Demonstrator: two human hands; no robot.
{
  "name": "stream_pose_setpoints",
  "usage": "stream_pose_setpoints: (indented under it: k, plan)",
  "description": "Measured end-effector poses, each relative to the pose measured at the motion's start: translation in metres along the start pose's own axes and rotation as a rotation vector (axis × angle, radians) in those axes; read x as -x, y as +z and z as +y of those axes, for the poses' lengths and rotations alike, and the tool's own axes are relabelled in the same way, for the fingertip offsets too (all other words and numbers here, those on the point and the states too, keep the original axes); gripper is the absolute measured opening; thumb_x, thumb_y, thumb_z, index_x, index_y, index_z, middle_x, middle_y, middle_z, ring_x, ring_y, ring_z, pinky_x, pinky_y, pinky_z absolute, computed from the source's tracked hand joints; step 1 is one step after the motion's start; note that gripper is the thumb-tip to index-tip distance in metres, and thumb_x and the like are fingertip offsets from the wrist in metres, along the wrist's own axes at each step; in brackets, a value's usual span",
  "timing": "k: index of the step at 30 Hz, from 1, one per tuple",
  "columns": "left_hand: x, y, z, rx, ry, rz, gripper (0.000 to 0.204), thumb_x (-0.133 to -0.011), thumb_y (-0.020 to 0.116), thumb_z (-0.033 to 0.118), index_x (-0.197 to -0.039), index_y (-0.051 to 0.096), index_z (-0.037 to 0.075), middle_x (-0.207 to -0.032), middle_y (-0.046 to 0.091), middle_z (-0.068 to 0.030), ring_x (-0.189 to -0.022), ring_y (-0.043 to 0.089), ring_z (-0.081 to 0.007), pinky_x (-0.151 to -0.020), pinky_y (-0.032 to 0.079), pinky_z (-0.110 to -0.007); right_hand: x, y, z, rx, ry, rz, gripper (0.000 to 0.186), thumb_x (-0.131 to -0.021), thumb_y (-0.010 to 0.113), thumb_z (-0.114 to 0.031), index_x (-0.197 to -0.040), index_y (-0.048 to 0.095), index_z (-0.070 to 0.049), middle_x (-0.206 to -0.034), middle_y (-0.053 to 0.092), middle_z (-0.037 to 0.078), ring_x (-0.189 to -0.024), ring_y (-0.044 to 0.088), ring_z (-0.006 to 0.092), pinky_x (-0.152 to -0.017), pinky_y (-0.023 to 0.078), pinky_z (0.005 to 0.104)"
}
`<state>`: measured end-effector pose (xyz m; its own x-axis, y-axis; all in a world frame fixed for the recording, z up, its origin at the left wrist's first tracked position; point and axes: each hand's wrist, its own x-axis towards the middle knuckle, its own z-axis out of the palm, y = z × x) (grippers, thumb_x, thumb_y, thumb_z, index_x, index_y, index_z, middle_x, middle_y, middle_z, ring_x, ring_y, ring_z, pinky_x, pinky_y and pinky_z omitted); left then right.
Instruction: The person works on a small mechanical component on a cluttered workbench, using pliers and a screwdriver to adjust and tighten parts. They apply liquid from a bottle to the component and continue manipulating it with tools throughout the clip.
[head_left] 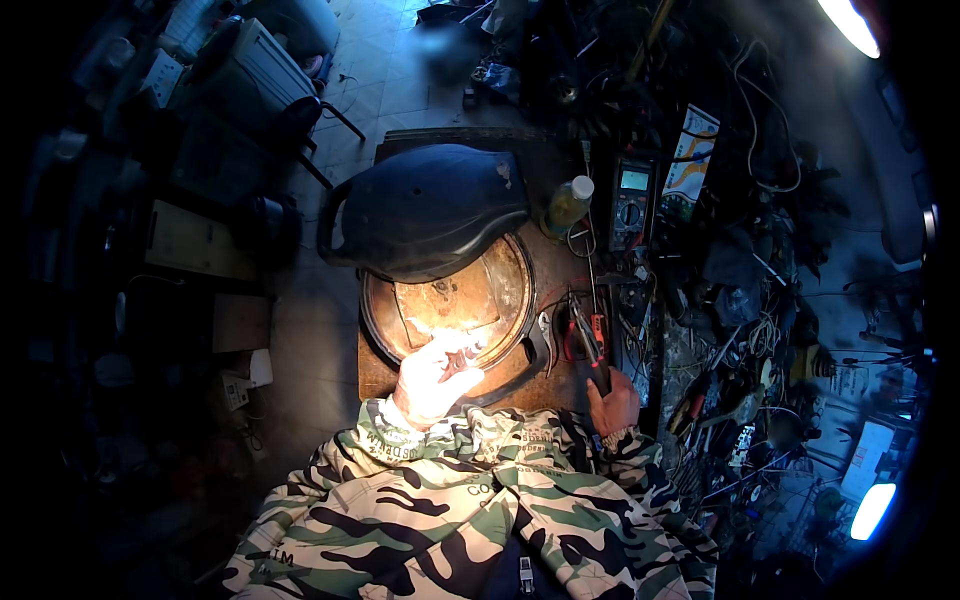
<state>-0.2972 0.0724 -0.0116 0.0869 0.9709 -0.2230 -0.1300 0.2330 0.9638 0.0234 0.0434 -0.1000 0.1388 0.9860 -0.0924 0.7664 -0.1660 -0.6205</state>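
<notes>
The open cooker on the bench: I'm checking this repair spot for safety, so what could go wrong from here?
The raised lid stands above the left hand at the cooker's rim; if it drops, fingers could be pinched. The right hand grips a tool among pliers and loose wires, which could snag. The bottle beside the meter might tip and spill.

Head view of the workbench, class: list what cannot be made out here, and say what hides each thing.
- Small part pinched in the left hand: too small, washed out by glare.
- Tool under the right hand: handle covered by the hand.
- Round appliance base: upper part hidden by its dark raised lid.
- Room on the left: too dark.
</notes>
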Motion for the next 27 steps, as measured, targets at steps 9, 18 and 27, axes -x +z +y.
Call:
stream_pose_setpoints:
  k: [9,18,27]
  plan:
    - [-0.006,0.011,0.005,-0.043,0.078,-0.039,0.036,-0.09,0.072,-0.006,-0.125,0.063,-0.006,-0.108,0.069,-0.0102,-0.1,0.069,-0.017,-0.088,0.055,-0.03,-0.024,0.042,0.045,0.341,0.0,0.034,0.06,-0.071,0.088,-0.031,-0.116,0.064,0.001,-0.099,0.062,0.022,-0.092,0.063,0.0431,-0.079,0.051,0.0536]
    - [-0.021,0.033,0.002,0.111,-0.07,0.007,0.034,-0.103,0.056,0.013,-0.124,0.056,-0.013,-0.094,0.069,-0.0139,-0.067,0.057,-0.0098,-0.063,0.047,-0.024,-0.128,0.02,-0.029,-0.042,-0.161,0.072,0.069,-0.075,0.088,-0.029,-0.129,0.06,0.004,-0.114,0.067,0.028,-0.102,0.066,0.0464,-0.091,0.053,0.05]
    - [-0.019,0.044,0.009,0.276,-0.1,0.079,0.041,-0.108,0.051,0.027,-0.126,0.057,-0.01,-0.09,0.068,-0.0118,-0.059,0.05,-0.0074,-0.055,0.04,-0.021,-0.258,0.065,-0.073,-0.417,-0.212,-0.002,0.087,-0.07,0.092,-0.037,-0.142,0.055,-0.006,-0.136,0.06,0.022,-0.126,0.057,0.0392,-0.101,0.05,0.0467]
